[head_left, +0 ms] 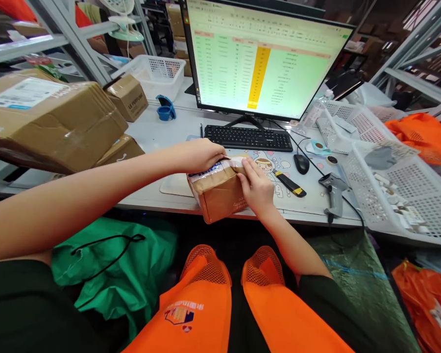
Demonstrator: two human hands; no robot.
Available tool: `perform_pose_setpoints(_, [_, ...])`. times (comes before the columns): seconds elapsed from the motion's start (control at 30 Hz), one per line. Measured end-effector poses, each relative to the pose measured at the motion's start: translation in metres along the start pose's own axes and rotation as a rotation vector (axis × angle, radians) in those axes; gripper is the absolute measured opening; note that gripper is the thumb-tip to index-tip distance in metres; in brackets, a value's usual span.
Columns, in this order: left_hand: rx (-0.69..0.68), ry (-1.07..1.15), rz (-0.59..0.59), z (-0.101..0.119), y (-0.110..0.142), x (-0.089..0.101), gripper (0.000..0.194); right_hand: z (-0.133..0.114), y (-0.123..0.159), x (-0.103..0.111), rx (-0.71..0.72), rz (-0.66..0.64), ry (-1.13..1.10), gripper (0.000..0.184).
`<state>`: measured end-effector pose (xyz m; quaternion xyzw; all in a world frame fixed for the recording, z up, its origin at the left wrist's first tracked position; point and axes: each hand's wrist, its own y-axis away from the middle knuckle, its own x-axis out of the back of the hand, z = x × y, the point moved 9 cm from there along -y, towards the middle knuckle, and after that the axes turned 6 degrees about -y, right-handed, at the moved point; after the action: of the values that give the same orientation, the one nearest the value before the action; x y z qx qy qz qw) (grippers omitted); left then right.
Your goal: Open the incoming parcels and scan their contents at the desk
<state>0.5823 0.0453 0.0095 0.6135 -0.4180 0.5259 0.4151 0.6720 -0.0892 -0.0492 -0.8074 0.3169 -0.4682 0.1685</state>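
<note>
Left hand and right hand grip a taped box

Left hand (211,155) pinches at the top edge of the brown box (220,198); whether tape or flap lies between the fingertips, I cannot tell. Right hand (259,185) clasps its upper right corner, thumb on the near side. The box sits tilted at the desk's front edge. Work on it looks partway: tape shows across the top, the sides look whole, no contents are visible, and the seam seems not yet fully parted.

On the desk (143,131), a yellow-and-black cutter (289,183) lies right of the box, near the mouse (301,163) and scanner (333,191). Behind stand a keyboard (250,138) and lit monitor (224,68); metal shelving (86,51) rises beyond.
</note>
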Motion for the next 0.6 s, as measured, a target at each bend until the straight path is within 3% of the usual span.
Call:
perform_pose_setpoints(0.13, [0.102,0.018,-0.036,-0.005,0.005,0.002,0.052,-0.026,-0.005,0.009,0.098,0.01,0.1,0.044])
perform_pose_setpoints(0.3, [0.135,0.184,-0.113,-0.001,0.015,-0.008,0.061,-0.074,-0.006,-0.001,0.33,-0.161,0.057,0.04])
perform_pose_setpoints(0.47, [0.107,0.237,0.032,0.002,0.021,-0.009,0.05,-0.07,-0.004,-0.007,0.289,-0.157,0.101,0.04])
perform_pose_setpoints(0.6, [0.105,0.238,-0.002,0.001,0.023,-0.006,0.052,-0.069,-0.006,-0.005,0.237,-0.076,0.142,0.043])
